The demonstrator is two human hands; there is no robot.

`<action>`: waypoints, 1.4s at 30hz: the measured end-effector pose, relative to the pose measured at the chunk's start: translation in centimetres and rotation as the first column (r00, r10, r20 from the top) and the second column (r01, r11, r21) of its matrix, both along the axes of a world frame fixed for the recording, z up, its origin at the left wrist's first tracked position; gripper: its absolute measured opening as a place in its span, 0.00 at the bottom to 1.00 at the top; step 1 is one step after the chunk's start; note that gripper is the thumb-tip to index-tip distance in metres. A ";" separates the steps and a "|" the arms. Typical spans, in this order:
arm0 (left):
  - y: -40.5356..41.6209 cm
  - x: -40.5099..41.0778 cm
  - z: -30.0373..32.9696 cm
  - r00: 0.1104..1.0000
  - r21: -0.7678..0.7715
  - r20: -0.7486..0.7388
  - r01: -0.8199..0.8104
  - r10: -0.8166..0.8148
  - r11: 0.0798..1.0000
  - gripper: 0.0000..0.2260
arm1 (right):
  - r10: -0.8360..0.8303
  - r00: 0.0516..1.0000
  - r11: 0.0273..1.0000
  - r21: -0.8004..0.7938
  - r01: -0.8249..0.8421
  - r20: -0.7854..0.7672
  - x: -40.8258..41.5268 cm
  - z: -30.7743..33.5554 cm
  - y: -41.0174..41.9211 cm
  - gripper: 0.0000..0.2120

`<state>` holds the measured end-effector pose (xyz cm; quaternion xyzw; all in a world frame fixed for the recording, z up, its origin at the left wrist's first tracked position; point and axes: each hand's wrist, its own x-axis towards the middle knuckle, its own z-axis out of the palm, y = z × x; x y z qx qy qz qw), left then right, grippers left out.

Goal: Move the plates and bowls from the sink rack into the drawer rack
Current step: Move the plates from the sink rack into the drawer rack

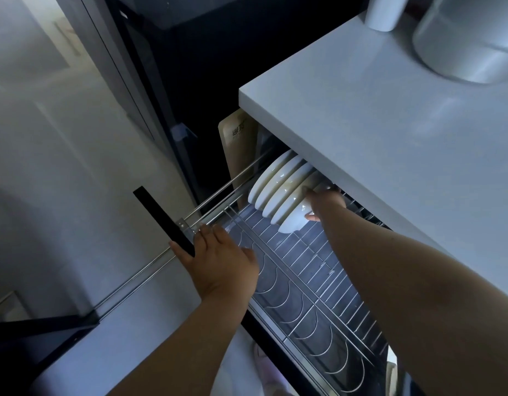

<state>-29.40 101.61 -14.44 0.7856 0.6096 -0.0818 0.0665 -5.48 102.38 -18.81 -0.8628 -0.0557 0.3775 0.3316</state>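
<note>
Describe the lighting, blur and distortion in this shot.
Head view: dim and bluish overall, with the gap past the countertop nearly black; the drawer rack catches soft glints along its wires; the white plates are the brightest spot; the right hand on them looks slightly smeared; the pot on the counter is blurred; wide-angle bending curves the straight edges.

Countertop [389, 132] hides the right hand's [327, 200] fingers.
</note>
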 end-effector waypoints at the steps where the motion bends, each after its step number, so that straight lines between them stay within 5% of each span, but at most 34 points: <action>1: 0.0 0.0 -0.1 1.000 -0.005 0.001 0.000 0.000 1.000 0.30 | -0.002 1.000 1.000 -0.014 0.002 0.001 -0.2 0.2 0.1 0.24; 6: -0.1 0.1 0.2 1.000 -0.013 -0.005 0.001 -0.001 1.000 0.30 | 0.031 0.997 0.996 -0.091 -0.025 0.068 -1.2 0.2 -0.1 0.43; 11: -0.2 0.1 0.8 1.000 -0.035 -0.001 -0.004 0.004 0.999 0.29 | 0.066 0.995 0.992 -0.109 -0.058 0.075 -3.5 1.2 -1.4 0.45; 24: -2.0 -0.8 3.0 0.958 -0.117 0.285 -0.002 0.035 0.993 0.21 | -0.011 1.000 0.962 0.271 0.007 0.012 -9.2 6.9 -8.8 0.29; 42: -13.6 -1.1 9.9 0.757 -0.142 0.605 0.406 -0.246 0.903 0.18 | -0.312 0.950 0.817 0.508 0.271 -0.004 -13.1 16.4 -23.9 0.10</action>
